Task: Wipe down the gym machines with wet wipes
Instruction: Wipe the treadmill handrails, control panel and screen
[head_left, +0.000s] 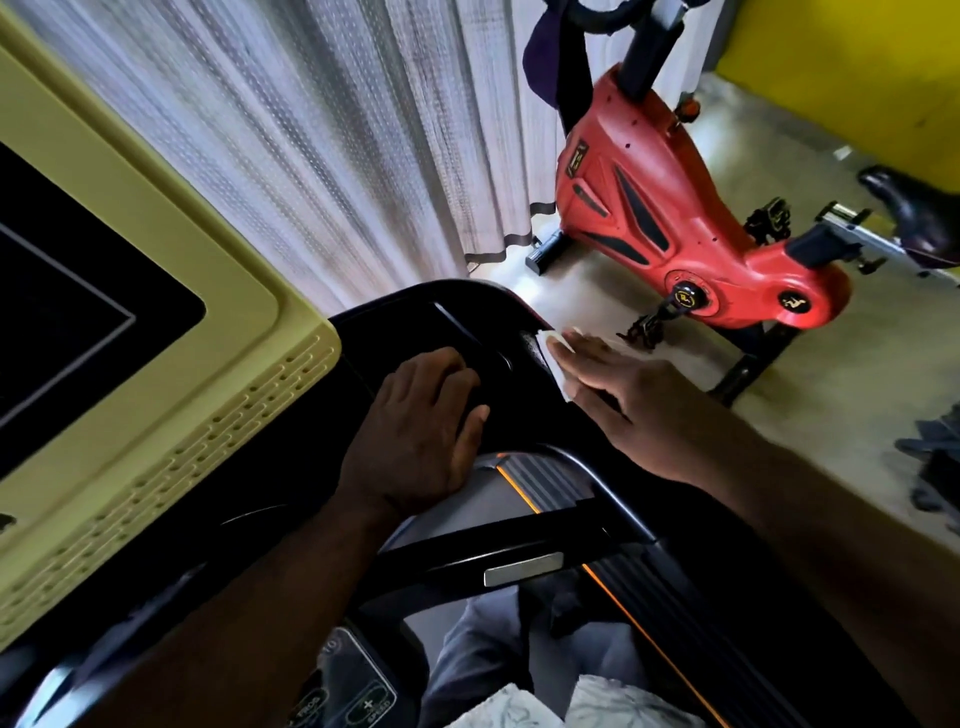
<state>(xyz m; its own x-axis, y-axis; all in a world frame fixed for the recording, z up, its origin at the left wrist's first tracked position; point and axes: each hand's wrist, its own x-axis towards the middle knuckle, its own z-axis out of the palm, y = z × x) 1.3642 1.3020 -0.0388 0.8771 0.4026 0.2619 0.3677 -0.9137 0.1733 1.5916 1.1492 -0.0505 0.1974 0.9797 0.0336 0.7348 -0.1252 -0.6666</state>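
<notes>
Hands (415, 431) (618, 400) on glossy black rail (467, 304), white wipe (551, 347)

Small gym room; red exercise bike (675, 218) standing on bare floor (810, 395); treadmill console (171, 332) and black handrail (467, 306) filling foreground; curtain (311, 130) hanging behind.

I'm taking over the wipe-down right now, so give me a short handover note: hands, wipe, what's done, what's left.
Left hand: open, resting flat on the treadmill's black console arm.
Right hand: fingers straight, pressing the white wipe against that arm's outer edge.
Done: the picture does not show which surfaces are already wiped.
Left: probably the rest of the treadmill, then the red exercise bike nearby.
</notes>
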